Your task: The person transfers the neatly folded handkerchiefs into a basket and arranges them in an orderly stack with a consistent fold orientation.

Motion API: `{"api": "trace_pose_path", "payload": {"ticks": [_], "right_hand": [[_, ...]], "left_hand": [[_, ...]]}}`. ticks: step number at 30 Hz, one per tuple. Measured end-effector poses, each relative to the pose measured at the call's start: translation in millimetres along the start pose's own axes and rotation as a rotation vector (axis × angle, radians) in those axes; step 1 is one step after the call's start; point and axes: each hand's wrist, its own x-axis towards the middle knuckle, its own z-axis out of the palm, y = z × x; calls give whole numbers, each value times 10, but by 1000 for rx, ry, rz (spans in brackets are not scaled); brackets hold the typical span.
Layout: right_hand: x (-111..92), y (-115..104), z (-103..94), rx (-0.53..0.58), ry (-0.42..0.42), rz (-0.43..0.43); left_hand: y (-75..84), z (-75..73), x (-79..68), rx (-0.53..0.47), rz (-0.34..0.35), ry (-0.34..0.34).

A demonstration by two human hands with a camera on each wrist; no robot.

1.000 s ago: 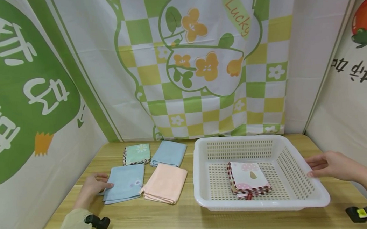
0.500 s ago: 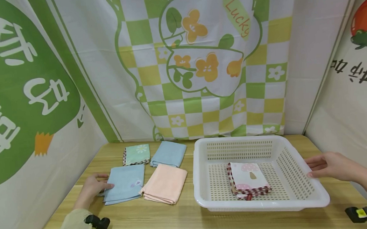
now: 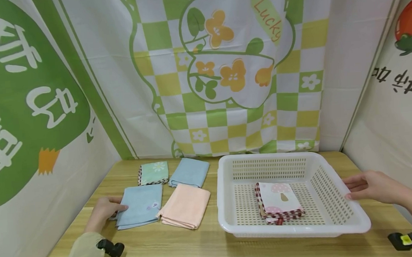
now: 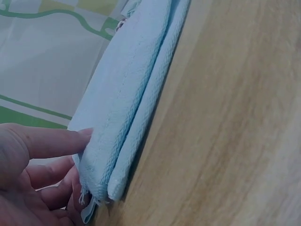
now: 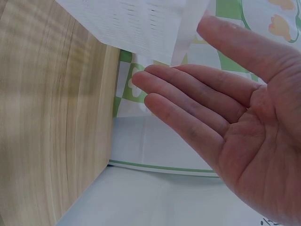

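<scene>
At the left of the head view, my left hand (image 3: 106, 209) pinches the near-left edge of a folded light blue towel (image 3: 140, 205) with a small motif at one corner. In the left wrist view the thumb (image 4: 56, 141) lies on top of the cloth, the other fingers curled at its edge. My right hand (image 3: 374, 187) is at the right side of a white plastic basket (image 3: 297, 230). Its fingers (image 5: 188, 92) are nearly straight below the rim, and the thumb tip touches the rim. Inside the basket lies a folded white towel (image 3: 279, 196) with pink print and checked edging.
A folded peach towel (image 3: 186, 206) lies just right of the held one. Behind them are a second blue towel (image 3: 189, 172) and a green towel (image 3: 155, 173) with a white flower. All sit on a wooden table (image 3: 171, 250), backed by a printed curtain (image 3: 226, 119).
</scene>
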Motion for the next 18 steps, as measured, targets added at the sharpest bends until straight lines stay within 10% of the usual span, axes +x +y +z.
{"api": "trace_pose_path", "payload": {"ticks": [18], "right_hand": [[-11, -26, -10, 3, -3, 14]], "left_hand": [[40, 38, 24, 71, 13, 12]]}}
